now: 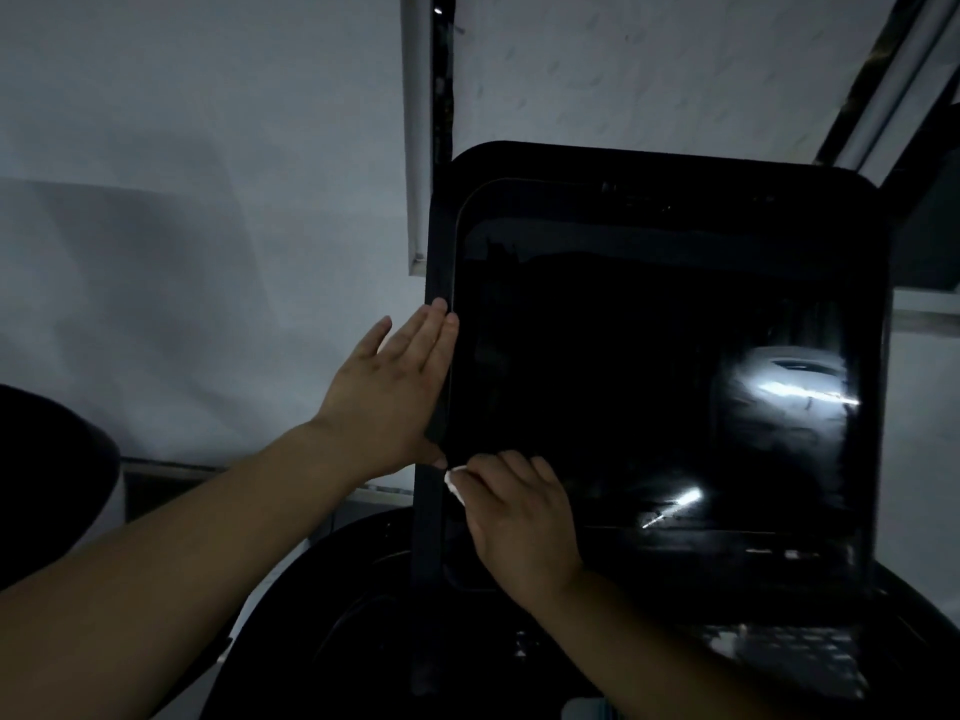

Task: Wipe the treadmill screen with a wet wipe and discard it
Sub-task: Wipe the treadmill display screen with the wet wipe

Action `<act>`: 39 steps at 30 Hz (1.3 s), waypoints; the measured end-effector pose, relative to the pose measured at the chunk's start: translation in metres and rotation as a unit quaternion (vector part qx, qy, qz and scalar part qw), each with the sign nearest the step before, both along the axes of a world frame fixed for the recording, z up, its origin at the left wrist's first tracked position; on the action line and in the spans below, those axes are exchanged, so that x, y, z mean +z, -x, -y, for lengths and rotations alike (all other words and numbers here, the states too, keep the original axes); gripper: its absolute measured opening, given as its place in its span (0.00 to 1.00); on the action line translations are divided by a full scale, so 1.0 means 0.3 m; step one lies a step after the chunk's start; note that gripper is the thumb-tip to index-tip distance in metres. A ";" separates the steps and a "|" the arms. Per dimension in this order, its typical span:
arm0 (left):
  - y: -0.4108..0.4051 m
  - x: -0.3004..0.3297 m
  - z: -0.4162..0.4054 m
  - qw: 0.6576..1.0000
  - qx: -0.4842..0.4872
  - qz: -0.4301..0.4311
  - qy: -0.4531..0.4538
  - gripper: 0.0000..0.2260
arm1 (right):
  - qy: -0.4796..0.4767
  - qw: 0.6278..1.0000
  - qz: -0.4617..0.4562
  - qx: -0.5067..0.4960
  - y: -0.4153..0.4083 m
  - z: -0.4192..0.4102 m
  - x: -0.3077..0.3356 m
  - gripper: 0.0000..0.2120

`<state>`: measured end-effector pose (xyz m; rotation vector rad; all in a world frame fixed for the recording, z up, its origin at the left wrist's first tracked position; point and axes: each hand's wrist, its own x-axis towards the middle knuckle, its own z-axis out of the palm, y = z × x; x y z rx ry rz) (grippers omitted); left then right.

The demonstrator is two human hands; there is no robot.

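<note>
The treadmill screen (649,387) is a large dark glossy panel in a black frame, filling the middle and right of the view, with light glare on its lower right. My left hand (387,392) grips the frame's left edge, fingers flat behind it and thumb at the front. My right hand (519,517) presses a white wet wipe (453,483) against the screen's lower left corner. Only a small bit of the wipe shows past my fingertips; the rest is hidden under the hand.
A pale wall (208,200) stands behind and to the left. A white window frame (418,132) runs up above the screen. The black treadmill console (779,657) with buttons lies below the screen. A dark rounded object (47,480) sits at the far left.
</note>
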<state>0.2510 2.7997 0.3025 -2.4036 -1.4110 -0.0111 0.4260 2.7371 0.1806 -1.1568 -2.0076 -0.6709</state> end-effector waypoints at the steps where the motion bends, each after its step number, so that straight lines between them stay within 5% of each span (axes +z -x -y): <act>1: 0.003 -0.020 0.016 1.000 -0.004 0.005 0.000 0.63 | 0.004 1.000 0.002 0.001 0.002 0.023 -0.020 0.07; 4: 0.010 -0.076 0.057 1.000 -0.009 0.019 0.002 0.62 | 0.029 0.999 0.017 0.007 0.000 0.085 -0.071 0.13; 13: -0.001 -0.122 0.109 0.999 -0.007 0.042 0.004 0.57 | 0.023 0.999 0.031 -0.006 0.000 0.111 -0.099 0.03; 20: -0.016 -0.119 0.149 0.998 -0.022 0.061 0.006 0.54 | 0.009 0.998 0.015 -0.054 -0.036 0.119 -0.081 0.15; 24: -0.039 -0.105 0.163 0.994 -0.061 0.095 -0.005 0.53 | -0.003 0.998 0.011 -0.068 -0.044 0.120 0.000 0.05; 29: -0.092 -0.044 0.201 0.992 -0.079 0.097 -0.008 0.52 | -0.002 0.993 -0.019 -0.116 -0.121 0.129 0.132 0.04; 39: -0.242 0.080 0.288 0.989 -0.122 0.087 0.007 0.52 | 0.042 0.976 -0.016 -0.212 -0.296 0.218 0.370 0.14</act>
